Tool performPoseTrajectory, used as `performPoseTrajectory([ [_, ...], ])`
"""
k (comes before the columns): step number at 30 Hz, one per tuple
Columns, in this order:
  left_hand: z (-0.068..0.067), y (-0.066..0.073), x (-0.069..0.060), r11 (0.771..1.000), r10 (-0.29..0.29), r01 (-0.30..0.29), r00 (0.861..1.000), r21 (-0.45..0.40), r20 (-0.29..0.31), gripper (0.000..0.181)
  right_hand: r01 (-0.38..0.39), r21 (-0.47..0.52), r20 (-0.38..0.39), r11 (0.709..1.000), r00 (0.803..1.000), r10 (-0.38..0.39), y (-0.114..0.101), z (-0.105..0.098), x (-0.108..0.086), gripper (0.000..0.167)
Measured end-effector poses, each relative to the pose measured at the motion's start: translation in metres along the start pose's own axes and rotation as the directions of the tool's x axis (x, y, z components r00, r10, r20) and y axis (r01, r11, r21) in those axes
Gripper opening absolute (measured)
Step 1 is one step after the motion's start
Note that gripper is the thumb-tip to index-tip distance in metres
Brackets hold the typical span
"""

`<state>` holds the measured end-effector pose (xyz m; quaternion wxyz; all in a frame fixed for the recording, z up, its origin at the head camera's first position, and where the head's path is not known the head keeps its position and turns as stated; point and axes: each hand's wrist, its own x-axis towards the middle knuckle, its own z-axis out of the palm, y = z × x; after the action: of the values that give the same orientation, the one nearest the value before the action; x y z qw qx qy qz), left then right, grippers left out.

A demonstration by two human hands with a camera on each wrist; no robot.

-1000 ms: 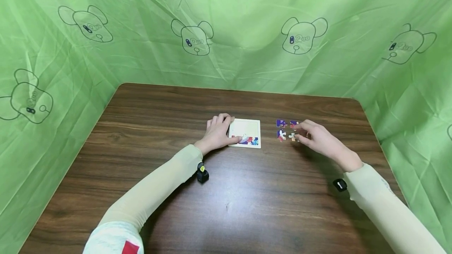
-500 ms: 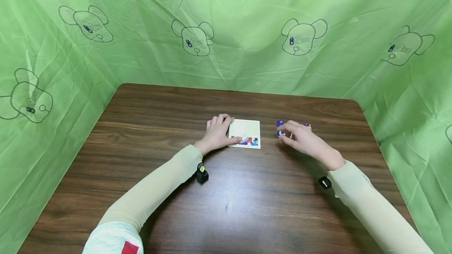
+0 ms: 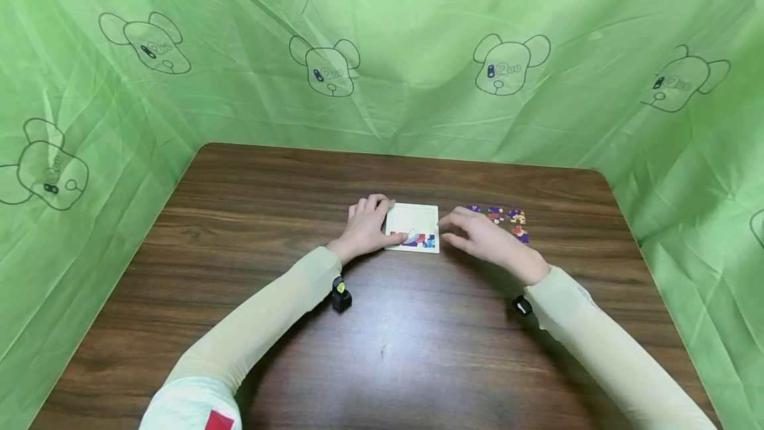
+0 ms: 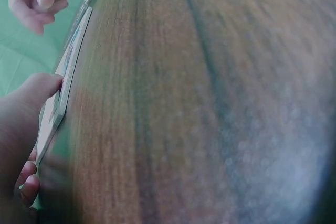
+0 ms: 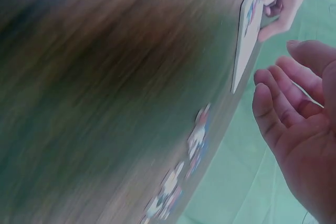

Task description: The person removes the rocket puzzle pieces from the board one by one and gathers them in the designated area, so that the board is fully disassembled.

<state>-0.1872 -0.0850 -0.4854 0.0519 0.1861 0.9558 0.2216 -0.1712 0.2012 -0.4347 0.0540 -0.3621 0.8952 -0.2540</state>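
Note:
My left hand (image 3: 365, 225) holds a square white puzzle tray (image 3: 416, 215) by its left side, the thumb lying over the tray's front part. Colourful pieces (image 3: 428, 241) fill the tray's near strip, while its pale upper part is bare. Just off the tray's right edge hovers my right hand (image 3: 482, 239), fingers loosely bent. In the right wrist view, that hand's fingers (image 5: 270, 121) curve with nothing seen between them and the thumb. Loose jigsaw pieces (image 3: 517, 217) lie to the right of the tray, partly hidden behind the right hand.
The brown wooden table (image 3: 382, 344) reaches back to a green cloth (image 3: 412, 85) printed with bear heads, which hangs around the back and sides. A small black device (image 3: 341, 298) sits at the left wrist, another (image 3: 522, 305) at the right.
My right hand has moved left from above the loose pieces to the tray's right edge, uncovering the pieces on the right. The left hand and the tray have stayed in place.

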Motion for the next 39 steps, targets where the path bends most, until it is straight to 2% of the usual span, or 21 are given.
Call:
performPoseTrajectory([
  [5,0.001,-0.001,0.0,1.0,-0.001,0.001,1.0,0.013,-0.003,0.089,0.067,-0.018,0.003,0.998,0.998,-0.067,-0.006,0.011,0.011,0.025],
  [12,0.002,0.0,0.0,1.0,0.0,0.0,1.0,0.026,-0.007,0.088,0.122,-0.002,0.061,0.993,0.991,-0.122,-0.013,0.023,0.022,0.026],
  [18,-0.001,-0.001,0.0,1.0,0.007,-0.007,1.0,-0.016,0.008,0.089,0.157,-0.015,0.098,0.987,0.983,-0.155,-0.012,0.028,0.026,0.023],
  [23,-0.01,-0.011,0.003,0.997,0.061,-0.058,0.995,-0.046,0.082,0.096,0.142,-0.046,0.129,0.989,0.983,-0.135,-0.015,0.026,0.028,0.024],
  [26,-0.018,-0.018,0.005,0.992,0.117,-0.108,0.982,-0.07,0.15,0.104,0.125,-0.06,0.139,0.99,0.984,-0.115,-0.021,0.025,0.031,0.023],
  [30,-0.027,-0.024,0.006,0.983,0.166,-0.144,0.962,-0.114,0.216,0.107,0.106,-0.065,0.126,0.992,0.987,-0.097,-0.027,0.026,0.037,0.016],
  [34,-0.028,-0.025,0.006,0.981,0.18,-0.156,0.955,-0.119,0.236,0.108,0.074,-0.075,0.103,0.994,0.992,-0.066,-0.03,0.032,0.042,0.013],
  [39,-0.027,-0.026,0.004,0.976,0.201,-0.175,0.955,-0.132,0.218,0.103,0.025,-0.063,0.088,0.998,0.996,-0.02,-0.032,0.042,0.044,0.026],
])
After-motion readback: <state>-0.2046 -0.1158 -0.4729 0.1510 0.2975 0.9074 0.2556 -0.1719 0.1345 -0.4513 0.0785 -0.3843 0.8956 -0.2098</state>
